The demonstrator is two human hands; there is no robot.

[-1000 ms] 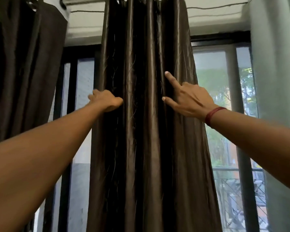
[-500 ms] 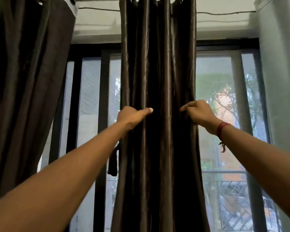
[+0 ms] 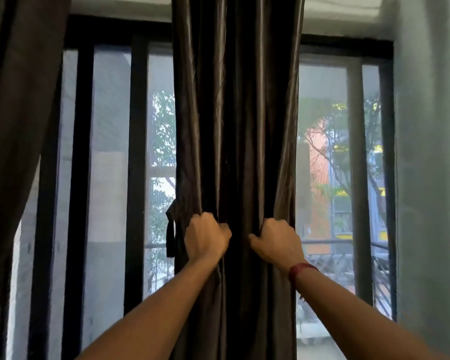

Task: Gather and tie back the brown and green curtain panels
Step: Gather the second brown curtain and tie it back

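A shiny brown curtain panel (image 3: 234, 113) hangs bunched in narrow folds at the middle of the window. My left hand (image 3: 205, 237) grips its left folds at about waist height of the panel. My right hand (image 3: 277, 241) grips the right folds at the same height, a red band on its wrist. A dark tie-back strap (image 3: 170, 235) dangles just left of the panel, beside my left hand. A pale green curtain (image 3: 431, 178) hangs along the right edge. Another brown curtain (image 3: 16, 126) hangs at the left.
Behind the curtains is a tall window with black frame bars (image 3: 137, 178) and a mesh screen. A balcony railing (image 3: 343, 258), trees and buildings show outside.
Both hands have slid down the panel from near its upper part and closed round the folds, squeezing the panel narrower. The view has tilted down.
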